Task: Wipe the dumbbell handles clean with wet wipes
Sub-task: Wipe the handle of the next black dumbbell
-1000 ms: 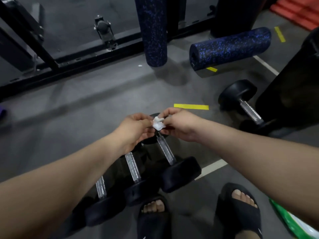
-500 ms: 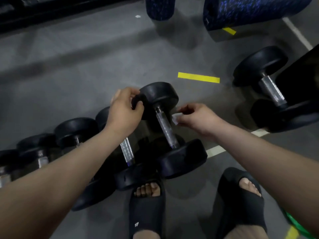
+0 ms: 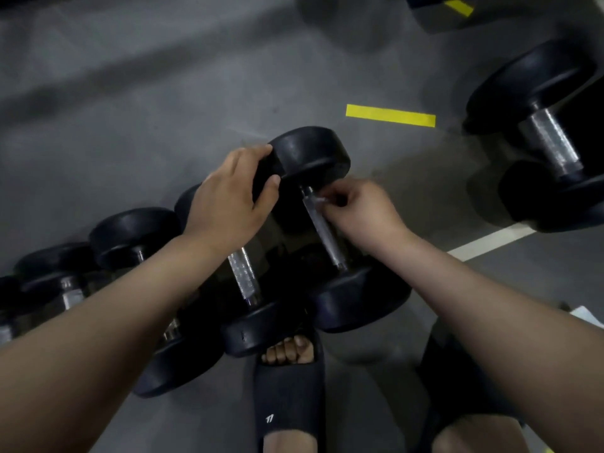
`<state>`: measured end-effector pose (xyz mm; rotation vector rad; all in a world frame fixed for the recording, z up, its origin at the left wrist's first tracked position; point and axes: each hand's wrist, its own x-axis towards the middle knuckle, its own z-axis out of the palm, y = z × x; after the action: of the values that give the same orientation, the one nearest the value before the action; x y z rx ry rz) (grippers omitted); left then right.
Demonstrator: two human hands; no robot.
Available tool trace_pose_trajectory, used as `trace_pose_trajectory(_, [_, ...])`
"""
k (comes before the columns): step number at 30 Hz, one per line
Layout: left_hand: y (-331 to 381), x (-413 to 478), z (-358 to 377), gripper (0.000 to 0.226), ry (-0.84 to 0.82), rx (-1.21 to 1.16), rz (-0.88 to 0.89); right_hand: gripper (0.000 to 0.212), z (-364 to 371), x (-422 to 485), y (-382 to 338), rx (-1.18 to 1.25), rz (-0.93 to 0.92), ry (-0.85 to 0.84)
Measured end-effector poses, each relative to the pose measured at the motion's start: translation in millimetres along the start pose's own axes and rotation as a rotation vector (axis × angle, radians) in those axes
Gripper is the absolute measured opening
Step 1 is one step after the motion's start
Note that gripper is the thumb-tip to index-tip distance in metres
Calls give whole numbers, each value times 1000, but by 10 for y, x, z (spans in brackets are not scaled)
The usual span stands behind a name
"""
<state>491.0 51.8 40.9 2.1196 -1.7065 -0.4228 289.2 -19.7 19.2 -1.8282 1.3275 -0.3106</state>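
Mostly the view is grey gym floor (image 3: pixel 163 109), and on it a row of dumbbells (image 3: pixel 134 230) lies side by side from the left edge toward the middle. One more pair (image 3: pixel 545 138) lies well apart at the right.

The dumbbell (image 3: pixel 310 152) in work is the last one on the right of the row. Its far head is raised a little, I think, and its near head rests on the floor just beside the open toes of a black sandal (image 3: pixel 287 387).

The left hand (image 3: pixel 228 204) grips the far head, with the fingers curled over its rim. The right hand (image 3: pixel 362 207) is closed narrow and pinches a small crumpled wet wipe (image 3: pixel 318 200) against the upper end of the metal handle (image 3: pixel 327 240), close under the far head.

Several things could go wrong from here:

- The heads are round. If the left hand loosens while the right one pushes along the handle, the dumbbell may roll or drop toward the bare toes.
- The wipe is small and held only by the fingertips. On a rough handle it may catch, tear or slip out.
- The underside of the handle is hidden, so it can easily stay unwiped if the wipe is not led around.
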Motion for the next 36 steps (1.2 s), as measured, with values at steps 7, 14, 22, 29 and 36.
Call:
trace_pose_trajectory(7, [-60,3,121,48,65,92,44,18,45,91,-49,-137,-92,91])
trace_pose_trajectory(14, [-128,-16,163,50,80,162,85,22,-52,48,-39,-214,-139,-24])
trace_pose_trajectory(22, [-135,-24,167,50,92,195,98,12,-113,-14,-58,-207,-70,-34])
trace_pose_trajectory(29, [-124,-23,191,50,117,232,109,11,-23,98,-108,-155,-36,74])
trace_pose_trajectory(36, [-149,-32,228,51,128,264,115,4,-201,-203,-21,-221,2,-205])
